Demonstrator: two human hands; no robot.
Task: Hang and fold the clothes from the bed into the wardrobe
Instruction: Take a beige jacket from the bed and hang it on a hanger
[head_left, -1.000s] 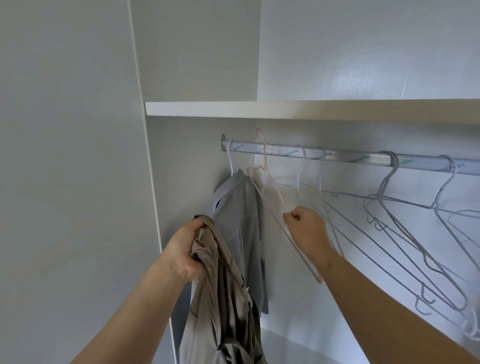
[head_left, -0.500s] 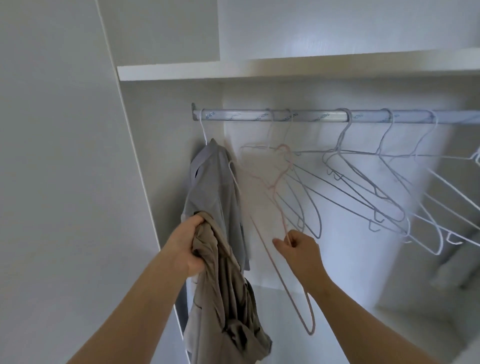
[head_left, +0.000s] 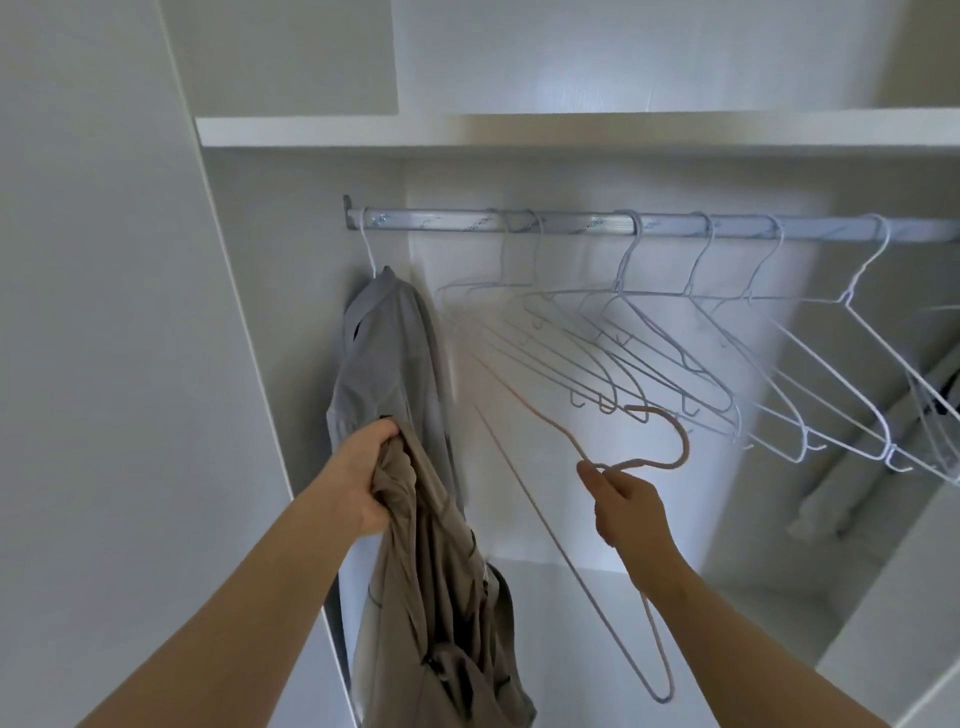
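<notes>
Pink hanger is off the rail now, lowered in the right hand, which pinches its neck. Left hand clutches the bunched beige garment, near left. Best find the collar, then feed one hanger shoulder in first. Inside the wardrobe, a grey shirt hangs far left; the white hangers are bare.

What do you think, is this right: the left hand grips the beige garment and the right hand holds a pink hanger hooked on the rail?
No: the head view shows the pink hanger off the rail, held by the right hand; the left hand grips the beige garment.
</notes>
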